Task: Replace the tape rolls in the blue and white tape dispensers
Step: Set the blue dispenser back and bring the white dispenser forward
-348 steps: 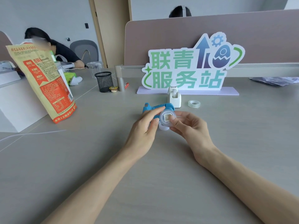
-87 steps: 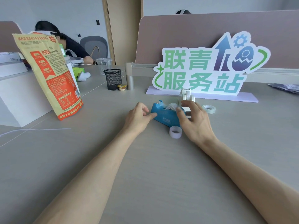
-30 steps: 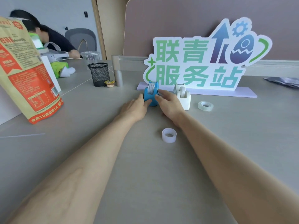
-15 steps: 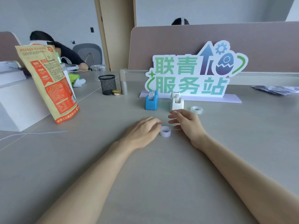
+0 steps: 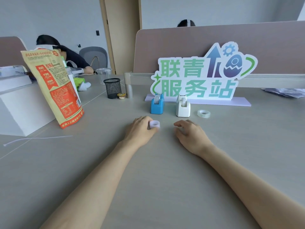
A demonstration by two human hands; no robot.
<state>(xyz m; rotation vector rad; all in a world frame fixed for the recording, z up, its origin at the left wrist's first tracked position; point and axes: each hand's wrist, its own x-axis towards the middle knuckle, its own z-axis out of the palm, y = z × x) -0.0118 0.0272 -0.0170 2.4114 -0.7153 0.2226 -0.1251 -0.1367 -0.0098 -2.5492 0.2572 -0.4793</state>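
Both forearms reach out over the grey table [image 5: 165, 179]. The left hand [image 5: 140, 129] pinches a small white ring [image 5: 154, 124] between thumb and fingertips, the ring sitting at the hand's right edge with its hole facing up (it looks like a spent tape core, though whether it rests on the table or is lifted just clear I cannot tell). The right hand [image 5: 189, 134] lies near it on the table, fingers loosely curled and holding nothing, apart from the ring.

Beyond the hands the blue tape dispenser [image 5: 157, 104] stands upright with a roll seated in its top, and the white tape dispenser [image 5: 182, 106] stands just to its right, also upright. A clear tape roll [image 5: 204, 113] lies flat on the table to the right of the white one, apart from it. Behind them stands a sign [image 5: 203, 75] with green characters. To the left are a black mesh cup [image 5: 112, 88] and an orange printed bag [image 5: 54, 86] standing upright
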